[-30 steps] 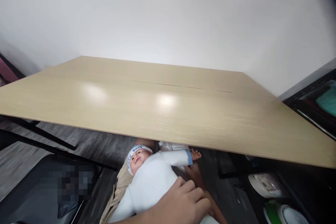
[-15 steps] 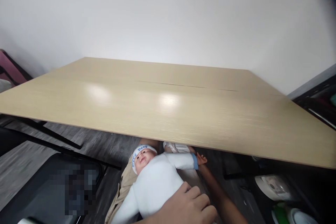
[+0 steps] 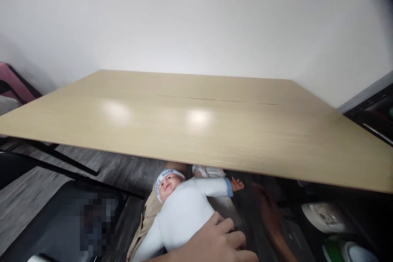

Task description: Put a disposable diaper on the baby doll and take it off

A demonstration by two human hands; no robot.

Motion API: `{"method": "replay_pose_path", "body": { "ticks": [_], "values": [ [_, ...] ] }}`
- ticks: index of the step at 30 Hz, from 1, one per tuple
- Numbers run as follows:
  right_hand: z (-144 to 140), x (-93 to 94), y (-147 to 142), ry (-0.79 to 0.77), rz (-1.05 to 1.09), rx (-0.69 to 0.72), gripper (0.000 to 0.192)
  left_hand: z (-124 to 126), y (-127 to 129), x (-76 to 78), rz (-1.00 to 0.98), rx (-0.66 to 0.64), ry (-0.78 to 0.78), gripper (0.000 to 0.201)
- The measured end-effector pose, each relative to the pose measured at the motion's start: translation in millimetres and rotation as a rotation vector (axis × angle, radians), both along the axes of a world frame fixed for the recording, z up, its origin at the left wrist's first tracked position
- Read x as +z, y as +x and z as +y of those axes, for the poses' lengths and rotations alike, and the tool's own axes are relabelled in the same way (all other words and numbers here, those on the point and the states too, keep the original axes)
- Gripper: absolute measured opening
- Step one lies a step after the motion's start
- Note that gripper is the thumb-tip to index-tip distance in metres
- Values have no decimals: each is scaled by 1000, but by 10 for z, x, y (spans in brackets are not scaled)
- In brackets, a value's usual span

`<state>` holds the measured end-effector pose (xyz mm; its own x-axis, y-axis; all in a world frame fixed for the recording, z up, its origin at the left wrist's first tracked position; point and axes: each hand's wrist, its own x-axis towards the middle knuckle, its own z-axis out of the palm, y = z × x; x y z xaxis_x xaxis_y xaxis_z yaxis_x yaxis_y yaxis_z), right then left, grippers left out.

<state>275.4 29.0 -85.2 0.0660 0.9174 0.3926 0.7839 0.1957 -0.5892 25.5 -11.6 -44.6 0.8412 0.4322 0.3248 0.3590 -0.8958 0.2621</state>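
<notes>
The left hand [image 3: 215, 239] lies flat, fingers spread, on the baby doll [image 3: 181, 208] across the lap; it looks soft-bodied and light, best cradled under torso and head. The right hand [image 3: 270, 213], blurred, grip unreadable, hovers beside it below the table [image 3: 196, 127].

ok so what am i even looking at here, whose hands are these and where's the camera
The camera sits on a person's head and looks forward and down, so the hands are that person's own. There is one view only. A pale wooden table fills the middle, with a white partition wall behind it. Below the table's near edge, a baby doll in white clothes and a lettered cap lies on the person's lap. The left hand rests on the doll's body. The right hand is a dark blur beside it, under the table; its grip cannot be told.
</notes>
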Motion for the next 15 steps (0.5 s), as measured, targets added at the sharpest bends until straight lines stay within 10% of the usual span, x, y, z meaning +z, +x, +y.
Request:
{"method": "replay_pose_path", "body": {
  "ticks": [3,7,15],
  "values": [
    [-142,-17,28,125,9,-48,17,-17,-33,8,-13,-10,-16,18],
    [-148,270,-292,149,-213,488,29,-33,-80,46,15,-27,43,19],
    [529,637,-1209,-421,-570,697,46,-49,-148,93,-19,2,92,14]
  ]
}}
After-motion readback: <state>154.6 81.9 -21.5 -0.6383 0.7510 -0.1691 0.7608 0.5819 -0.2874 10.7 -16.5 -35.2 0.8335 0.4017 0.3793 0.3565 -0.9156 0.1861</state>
